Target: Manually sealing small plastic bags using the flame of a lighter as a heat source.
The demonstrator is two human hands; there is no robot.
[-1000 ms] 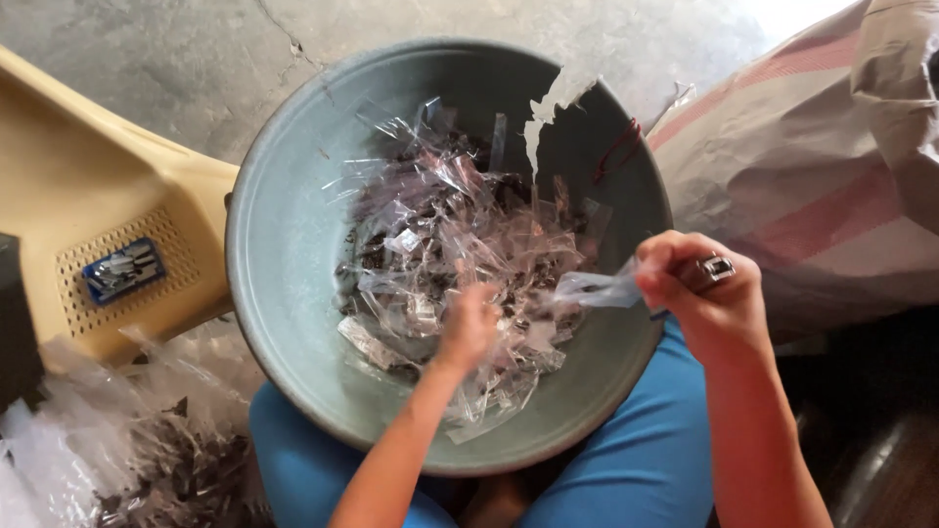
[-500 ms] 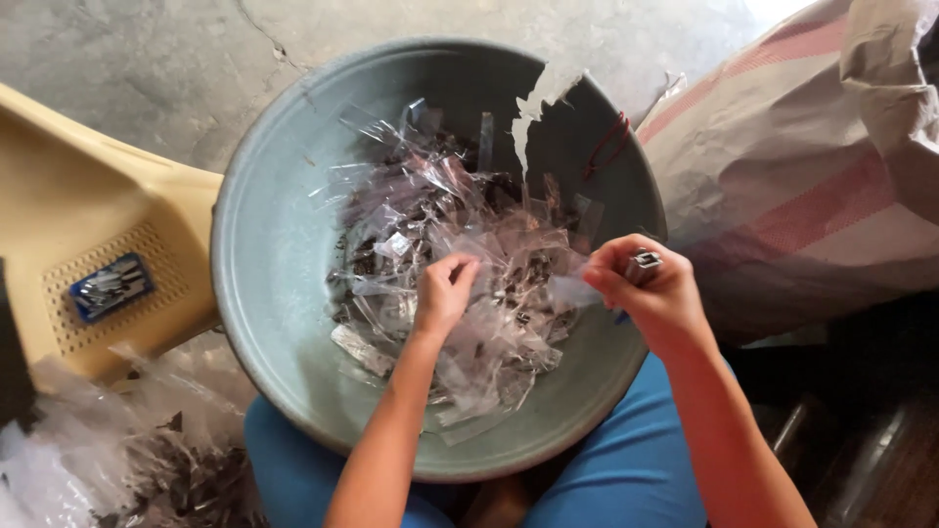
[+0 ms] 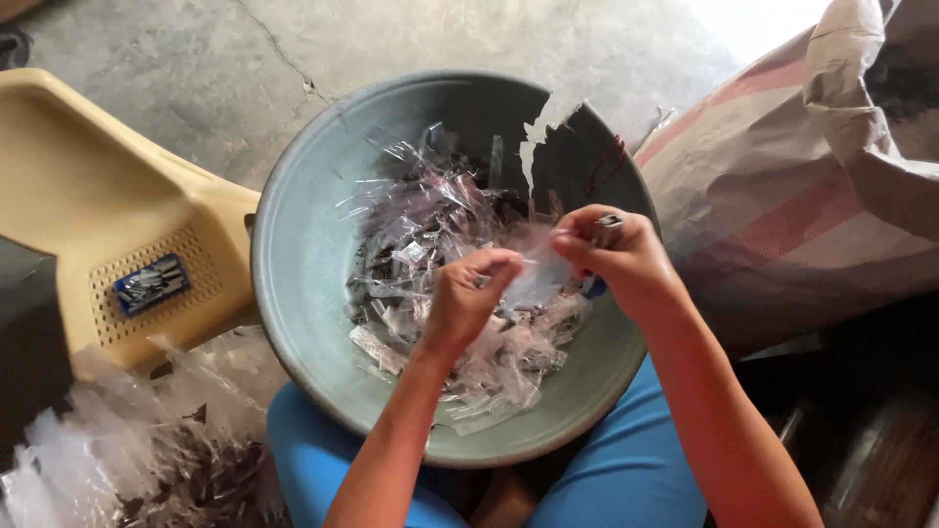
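Two hands work over one grey-green basin (image 3: 293,254) resting on the lap. At far left, one cream plastic stool (image 3: 88,186) carries a small blue packet (image 3: 150,284), with a heap of clear bags (image 3: 117,440) below it. Left hand (image 3: 468,303) and right hand (image 3: 621,259) both pinch one small clear sachet (image 3: 536,266) above the basin's middle; the right hand also grips a small metal piece. Many sachets, uncountable, remain piled inside, so much seems left. One striped sack (image 3: 782,205) stands at right.

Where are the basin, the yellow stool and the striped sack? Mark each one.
grey-green basin (image 3: 303,254): head view, bare left inner wall.
yellow plastic stool (image 3: 88,196): head view, plain seat top.
striped woven sack (image 3: 782,205): head view, its side by the red stripe.
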